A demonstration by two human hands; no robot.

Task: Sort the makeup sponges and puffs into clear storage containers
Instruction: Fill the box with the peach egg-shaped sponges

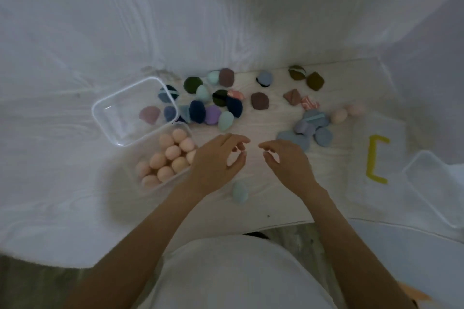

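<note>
White cloth drapes around your pale worktop [263, 198], where mixed sponges and puffs [216, 105] lie scattered along the far side. At the left, a clear container [150, 184] holds peach sponges [165, 158]; an empty clear container [110, 118] sits just beyond it, and another clear container [437, 190] rests at the far right beside a yellow bracket shape [375, 159]. A pale blue sponge [239, 190] lies near you, between your forearms. Your left hand [216, 160] and right hand [288, 160] hover over bare worktop, fingers loosely curled and parted, holding nothing.
</note>
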